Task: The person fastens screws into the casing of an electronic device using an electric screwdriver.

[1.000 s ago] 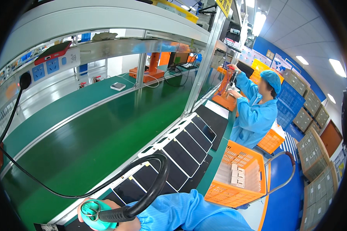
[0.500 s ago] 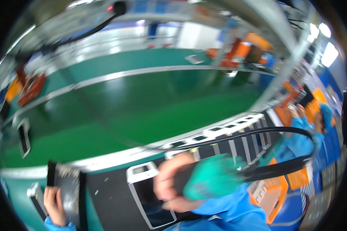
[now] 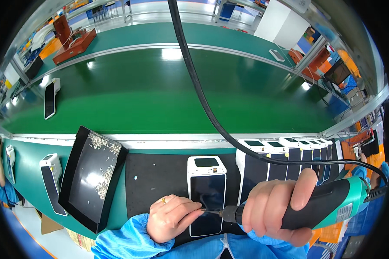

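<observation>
Right grip (image 3: 274,209) holds one screwdriver (image 3: 320,203); left grip (image 3: 170,217) (pinched narrow) meets its one bit (image 3: 213,212).

Operator's workwear: bright blue garment (image 3: 199,249) with long sleeves (image 3: 127,237).
Fabric loose, creased; pale fastening (image 3: 224,244) at front; gold-coloured ring (image 3: 163,200) on left hand (image 3: 170,219).

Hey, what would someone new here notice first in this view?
Probably the green powered screwdriver in the right grip, its bit pointing toward the left grip above a white device. Behind spreads a broad green surface; leftward, an angled black tray holds small pale pieces.
</observation>
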Motion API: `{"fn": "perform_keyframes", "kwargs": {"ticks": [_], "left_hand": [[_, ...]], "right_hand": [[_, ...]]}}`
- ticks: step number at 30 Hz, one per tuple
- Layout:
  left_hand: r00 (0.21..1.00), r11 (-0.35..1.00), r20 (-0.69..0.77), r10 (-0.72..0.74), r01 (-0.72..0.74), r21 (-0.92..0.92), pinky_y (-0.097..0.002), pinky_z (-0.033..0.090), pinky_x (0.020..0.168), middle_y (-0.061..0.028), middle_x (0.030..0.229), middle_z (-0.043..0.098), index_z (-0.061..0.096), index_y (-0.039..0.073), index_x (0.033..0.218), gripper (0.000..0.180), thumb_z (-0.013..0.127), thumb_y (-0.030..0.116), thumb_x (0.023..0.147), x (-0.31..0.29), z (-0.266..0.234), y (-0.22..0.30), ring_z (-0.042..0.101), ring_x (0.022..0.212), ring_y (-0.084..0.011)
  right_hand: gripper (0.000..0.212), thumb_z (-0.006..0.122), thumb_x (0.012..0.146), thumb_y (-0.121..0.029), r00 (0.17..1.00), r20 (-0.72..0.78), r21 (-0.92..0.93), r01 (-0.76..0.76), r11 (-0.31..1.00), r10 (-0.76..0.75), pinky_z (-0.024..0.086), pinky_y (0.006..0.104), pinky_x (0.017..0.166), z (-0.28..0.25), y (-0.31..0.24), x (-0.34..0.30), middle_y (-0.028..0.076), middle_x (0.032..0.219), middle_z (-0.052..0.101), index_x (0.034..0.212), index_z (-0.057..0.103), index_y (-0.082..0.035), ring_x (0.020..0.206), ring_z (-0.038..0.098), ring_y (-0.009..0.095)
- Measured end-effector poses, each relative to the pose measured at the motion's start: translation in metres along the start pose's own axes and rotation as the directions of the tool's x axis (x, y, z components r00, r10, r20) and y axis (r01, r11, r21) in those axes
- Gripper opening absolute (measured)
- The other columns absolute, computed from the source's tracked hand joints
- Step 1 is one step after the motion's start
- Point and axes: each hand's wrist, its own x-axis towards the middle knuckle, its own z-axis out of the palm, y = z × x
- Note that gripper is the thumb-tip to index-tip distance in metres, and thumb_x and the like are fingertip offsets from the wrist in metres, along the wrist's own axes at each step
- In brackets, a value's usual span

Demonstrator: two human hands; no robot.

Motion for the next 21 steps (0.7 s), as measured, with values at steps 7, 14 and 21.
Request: {"fn": "perform_keyframes", "kwargs": {"ticks": [7,14,21], "left_hand": [[0.998,0.998,0.000,0.064,-0.064,-0.013,-0.0262,0.046,0.056,-0.0023,0.072,0.061,0.064,0.006,0.078,0.019,0.073,0.010,0.062,0.002,0.006,0.003,0.058,0.062,-0.0161],[0.996,0.996,-0.010,0.087,-0.087,-0.028,-0.0259,0.046,0.055,-0.0022,0.069,0.059,0.063,0.006,0.075,0.018,0.073,0.010,0.061,0.001,0.008,0.001,0.057,0.060,-0.0161],[0.992,0.992,0.029,0.120,-0.121,0.035,-0.0273,0.044,0.052,-0.0018,0.062,0.052,0.062,0.007,0.072,0.015,0.072,0.010,0.061,0.007,0.010,0.005,0.053,0.056,-0.0172]], "right_hand": [[0.041,0.063,0.079,-0.027,0.996,-0.067,0.033,-0.052,0.998,0.054,0.048,0.0313,0.044,0.002,-0.001,-0.007,0.006,0.061,0.051,0.097,0.031,-0.008,0.046,0.052,0.018],[0.042,0.063,0.079,-0.026,0.994,0.077,0.083,-0.088,0.993,0.082,0.048,0.0312,0.045,-0.005,0.000,-0.002,0.006,0.062,0.051,0.097,0.031,-0.007,0.048,0.053,0.018],[0.037,0.070,0.070,-0.011,0.951,0.058,0.035,-0.306,0.951,0.304,0.044,0.0306,0.054,0.001,-0.009,0.001,0.008,0.065,0.052,0.093,0.043,-0.001,0.056,0.052,0.018]]}}
